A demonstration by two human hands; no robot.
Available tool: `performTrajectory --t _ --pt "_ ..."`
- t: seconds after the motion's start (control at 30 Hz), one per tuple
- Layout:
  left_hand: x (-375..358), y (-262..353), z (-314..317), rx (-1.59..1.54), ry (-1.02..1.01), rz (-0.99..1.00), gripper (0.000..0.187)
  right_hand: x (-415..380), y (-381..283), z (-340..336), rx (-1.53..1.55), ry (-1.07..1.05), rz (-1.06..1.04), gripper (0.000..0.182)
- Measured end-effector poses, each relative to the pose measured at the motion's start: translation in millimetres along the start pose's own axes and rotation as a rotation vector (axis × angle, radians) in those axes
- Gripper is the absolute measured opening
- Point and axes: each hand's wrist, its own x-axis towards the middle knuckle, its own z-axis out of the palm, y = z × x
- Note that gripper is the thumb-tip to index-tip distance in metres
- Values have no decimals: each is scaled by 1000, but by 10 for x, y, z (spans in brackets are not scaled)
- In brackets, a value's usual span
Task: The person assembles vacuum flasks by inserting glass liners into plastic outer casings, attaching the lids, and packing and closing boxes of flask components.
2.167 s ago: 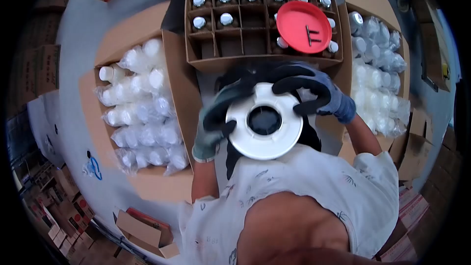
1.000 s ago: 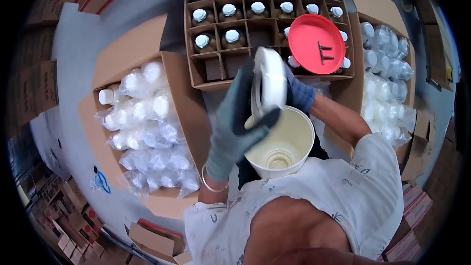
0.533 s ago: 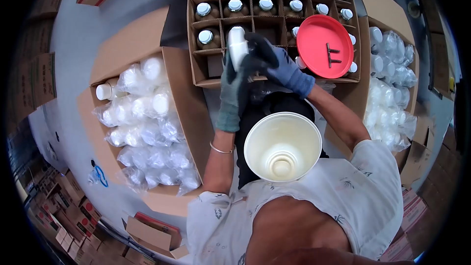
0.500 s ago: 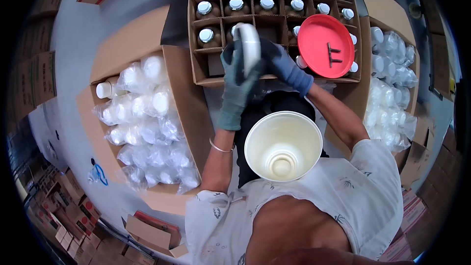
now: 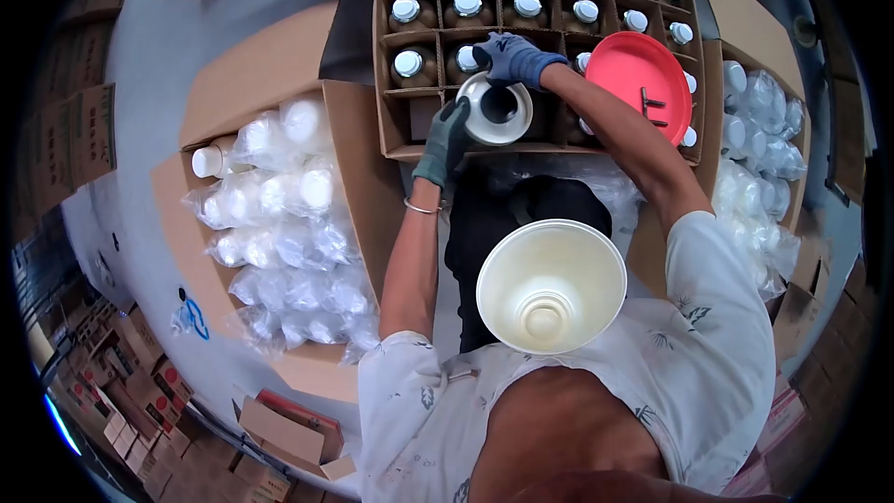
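Note:
My left hand [image 5: 449,142], in a dark green glove, grips a pale ring-shaped piece [image 5: 515,121] by its left edge. The ring is tilted so its round opening faces me, with darkness inside. Just above it, my right hand [image 5: 515,60] in a blue-grey glove has its fingers curled together, close to a white-capped bottle [image 5: 467,60]; whatever they pinch is hidden. Both hands are over the near side of a divided carton [image 5: 396,151] of capped bottles. A cream, bucket-like container [image 5: 596,265] rests at my lap, its open mouth towards me.
A red round tray [image 5: 624,65] with small dark pieces [image 5: 654,110] lies over the carton's right side. Open cartons stand left [image 5: 349,196] and right [image 5: 712,121], holding plastic-wrapped white bottles [image 5: 298,247]. A small open box [image 5: 284,433] sits lower left.
The ring has turned from edge-on to showing its opening and moved slightly lower right. My right hand has come off its right side to above it. The whole view has shifted slightly.

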Motion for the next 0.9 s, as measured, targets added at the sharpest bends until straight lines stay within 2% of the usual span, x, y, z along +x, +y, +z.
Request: performTrajectory --t 0.07,0.1,0.13,0.2,0.23,0.27,0.33,0.37,0.47,0.5,0.53,0.6,0.63,0.7,0.73,0.77,0.8,0.83,0.87,0.9 --pt "-2 -157 -220 635 63 540 31 67 45 -72 211 -162 45 51" --pt "16 -147 -249 590 58 562 27 125 41 -51 228 -71 119 50" --pt "-4 -152 -206 165 50 231 29 137 62 -26 120 105 170 49" --pt "-66 -74 1 -671 35 -445 35 112 -103 -25 17 320 137 49" --pt "-26 -175 118 -491 -15 -330 36 147 -181 39 -131 225 8 55" --pt "15 -268 235 -311 -42 -213 38 291 -104 308 -346 228 -156 56" --pt "121 -209 353 113 -63 -30 40 352 -76 494 -371 94 -151 59" --pt "151 -191 379 4 -37 -124 45 432 -49 542 -301 73 -138 60" --pt "-29 51 221 238 211 -46 39 231 -83 333 -248 184 -199 61" --pt "-76 112 100 162 310 30 38 190 -21 387 -191 421 -285 55" --pt "-79 121 -16 -129 433 -141 32 -76 -209 30 -118 393 -210 55" --pt "-79 353 -192 -706 469 -442 38 -570 -440 -456 -97 616 -254 56" --pt "-88 332 -181 -427 289 -89 48 -808 -556 -689 -95 688 -312 56" --pt "-138 892 -55 -1036 -128 -73 69 -1231 -760 -915 -77 846 -402 56" --pt "-162 1182 11 -1276 -337 -154 79 -1450 -877 -994 -30 717 -333 57" --pt "-219 1284 83 -625 -205 66 81 -1622 -976 -991 -61 783 -368 59" --pt "-270 1249 40 -231 -131 349 83 -1790 -1081 -972 -89 845 -408 62" --pt "-322 1215 -2 417 140 601 85 -1971 -1186 -959 -93 863 -421 63" --pt "-374 1181 -44 819 470 740 88 -2159 -1287 -942 -94 881 -436 65" --pt "-470 1275 -159 794 469 801 81 -2361 -1392 -953 44 845 -507 66"
